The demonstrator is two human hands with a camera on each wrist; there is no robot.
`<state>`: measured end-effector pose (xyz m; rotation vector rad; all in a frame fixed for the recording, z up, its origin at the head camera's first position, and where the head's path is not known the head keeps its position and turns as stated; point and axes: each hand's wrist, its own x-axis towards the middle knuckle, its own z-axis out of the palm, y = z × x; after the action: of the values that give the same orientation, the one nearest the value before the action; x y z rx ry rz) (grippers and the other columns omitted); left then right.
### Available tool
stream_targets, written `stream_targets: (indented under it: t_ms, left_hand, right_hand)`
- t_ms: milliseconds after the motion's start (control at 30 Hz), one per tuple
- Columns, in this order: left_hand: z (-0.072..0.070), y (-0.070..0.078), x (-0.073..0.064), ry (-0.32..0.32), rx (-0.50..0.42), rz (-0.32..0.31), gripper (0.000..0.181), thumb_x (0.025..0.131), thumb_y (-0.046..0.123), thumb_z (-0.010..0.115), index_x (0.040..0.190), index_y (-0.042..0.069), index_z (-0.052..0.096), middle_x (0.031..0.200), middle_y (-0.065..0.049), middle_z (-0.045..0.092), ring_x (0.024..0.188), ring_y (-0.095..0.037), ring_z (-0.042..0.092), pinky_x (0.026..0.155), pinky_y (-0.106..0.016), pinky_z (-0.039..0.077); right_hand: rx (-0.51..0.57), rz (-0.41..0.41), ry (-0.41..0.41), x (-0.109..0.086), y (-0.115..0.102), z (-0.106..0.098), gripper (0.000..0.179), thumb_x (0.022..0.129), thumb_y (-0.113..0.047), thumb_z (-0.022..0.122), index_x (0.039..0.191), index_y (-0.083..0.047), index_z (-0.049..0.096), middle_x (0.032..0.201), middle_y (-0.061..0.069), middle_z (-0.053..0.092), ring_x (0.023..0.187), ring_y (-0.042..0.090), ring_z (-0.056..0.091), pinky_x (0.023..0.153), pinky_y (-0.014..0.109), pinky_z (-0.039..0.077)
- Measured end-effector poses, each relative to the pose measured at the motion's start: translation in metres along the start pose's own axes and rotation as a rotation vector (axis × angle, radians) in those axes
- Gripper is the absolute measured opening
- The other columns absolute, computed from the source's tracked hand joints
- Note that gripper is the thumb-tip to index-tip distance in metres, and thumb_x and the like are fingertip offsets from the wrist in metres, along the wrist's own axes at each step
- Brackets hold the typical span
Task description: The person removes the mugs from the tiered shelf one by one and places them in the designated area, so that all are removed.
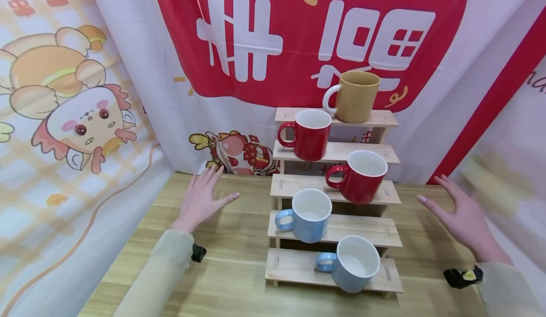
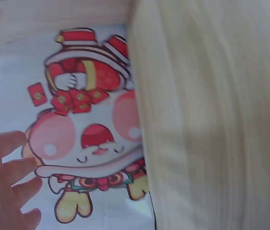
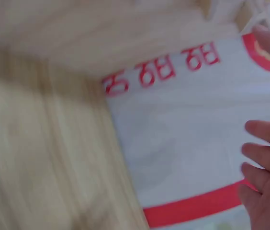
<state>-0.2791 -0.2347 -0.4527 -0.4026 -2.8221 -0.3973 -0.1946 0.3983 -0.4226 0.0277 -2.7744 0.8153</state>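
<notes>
A tan mug (image 1: 359,100) is sitting atop a stepped wooden stand (image 1: 295,266); one per step below it, a red mug (image 1: 313,140), a second red mug (image 1: 362,183), a blue mug (image 1: 308,227) and a second blue mug (image 1: 351,273) are sitting. The stand is resting on a wooden surface (image 1: 230,279). The left hand (image 1: 204,201) is pointing forward beside the stand's left, the right hand (image 1: 468,220) beside its right, each grip released. A printed cloth (image 1: 298,37) is hanging behind.

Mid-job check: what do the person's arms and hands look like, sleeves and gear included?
The left sleeve and right sleeve are pale cream. Left hand and right hand are ungloved. The left wrist piece is small and black; the right wrist piece is black with a yellow patch.
</notes>
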Motion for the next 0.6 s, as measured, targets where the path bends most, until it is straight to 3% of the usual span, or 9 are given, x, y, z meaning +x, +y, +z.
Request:
stream_targets:
  t_ms: [100, 167, 233, 333, 400, 433, 533, 600]
  left_hand:
    - [-0.005, 0.007, 0.000, 0.011, -0.113, -0.030, 0.103, 0.088, 0.079, 0.052, 0.163, 0.015, 0.022, 0.168, -0.011, 0.015, 0.152, -0.035, 0.015, 0.123, -0.054, 0.003]
    - [-0.009, 0.012, -0.001, 0.022, -0.201, -0.057, 0.099, 0.089, 0.077, 0.055, 0.163, 0.020, 0.024, 0.167, -0.007, 0.016, 0.152, -0.035, 0.017, 0.121, -0.059, 0.010]
    - [-0.012, 0.018, -0.003, 0.038, -0.288, -0.082, 0.095, 0.089, 0.075, 0.058, 0.162, 0.024, 0.025, 0.167, -0.004, 0.019, 0.151, -0.035, 0.019, 0.119, -0.064, 0.015]
    - [-0.017, 0.026, -0.006, 0.064, -0.407, -0.113, 0.088, 0.089, 0.071, 0.062, 0.161, 0.032, 0.029, 0.166, 0.002, 0.024, 0.150, -0.034, 0.022, 0.115, -0.070, 0.018]
    - [-0.021, 0.031, -0.008, 0.075, -0.471, -0.128, 0.085, 0.089, 0.069, 0.064, 0.160, 0.035, 0.030, 0.165, 0.005, 0.026, 0.150, -0.034, 0.024, 0.114, -0.071, 0.019]
    - [-0.022, 0.034, -0.009, 0.081, -0.499, -0.135, 0.083, 0.090, 0.068, 0.065, 0.159, 0.037, 0.030, 0.164, 0.006, 0.027, 0.150, -0.033, 0.025, 0.113, -0.072, 0.020]
    - [-0.026, 0.042, -0.011, 0.095, -0.569, -0.150, 0.077, 0.091, 0.063, 0.067, 0.157, 0.043, 0.031, 0.163, 0.010, 0.028, 0.149, -0.031, 0.026, 0.113, -0.073, 0.020]
    - [-0.029, 0.046, -0.011, 0.108, -0.602, -0.143, 0.074, 0.092, 0.062, 0.067, 0.156, 0.045, 0.033, 0.162, 0.011, 0.030, 0.149, -0.030, 0.028, 0.113, -0.072, 0.021]
  right_hand:
    - [0.099, 0.056, -0.020, -0.004, -0.014, -0.004, 0.078, 0.100, -0.050, 0.061, 0.160, -0.009, 0.031, 0.159, 0.031, 0.027, 0.138, 0.061, 0.027, 0.098, 0.081, 0.028]
    - [0.143, 0.067, -0.022, -0.007, -0.021, -0.006, 0.074, 0.100, -0.048, 0.063, 0.157, -0.008, 0.038, 0.154, 0.032, 0.036, 0.134, 0.059, 0.036, 0.106, 0.059, 0.042]
    - [0.188, 0.061, -0.019, -0.011, -0.025, -0.005, 0.069, 0.100, -0.045, 0.065, 0.153, -0.005, 0.044, 0.150, 0.030, 0.044, 0.131, 0.040, 0.051, 0.100, 0.031, 0.050]
    - [0.243, 0.060, -0.019, -0.016, -0.026, 0.000, 0.064, 0.099, -0.040, 0.069, 0.147, -0.002, 0.051, 0.139, 0.020, 0.058, 0.111, 0.003, 0.061, 0.077, 0.004, 0.044]
    - [0.287, 0.061, -0.026, -0.021, -0.027, 0.005, 0.062, 0.098, -0.037, 0.071, 0.144, 0.000, 0.054, 0.132, 0.011, 0.064, 0.099, -0.013, 0.056, 0.074, 0.006, 0.048]
    - [0.308, 0.063, -0.032, -0.023, -0.029, 0.008, 0.061, 0.097, -0.036, 0.072, 0.142, 0.001, 0.055, 0.130, 0.008, 0.066, 0.097, -0.015, 0.056, 0.074, 0.008, 0.050]
    - [0.353, 0.067, -0.052, -0.030, -0.033, 0.016, 0.058, 0.096, -0.033, 0.075, 0.139, 0.002, 0.058, 0.125, 0.004, 0.069, 0.097, -0.011, 0.061, 0.075, 0.011, 0.052]
    - [0.368, 0.080, -0.077, -0.035, -0.038, 0.021, 0.058, 0.095, -0.034, 0.076, 0.138, 0.002, 0.059, 0.127, 0.011, 0.069, 0.098, -0.009, 0.062, 0.076, 0.011, 0.052]
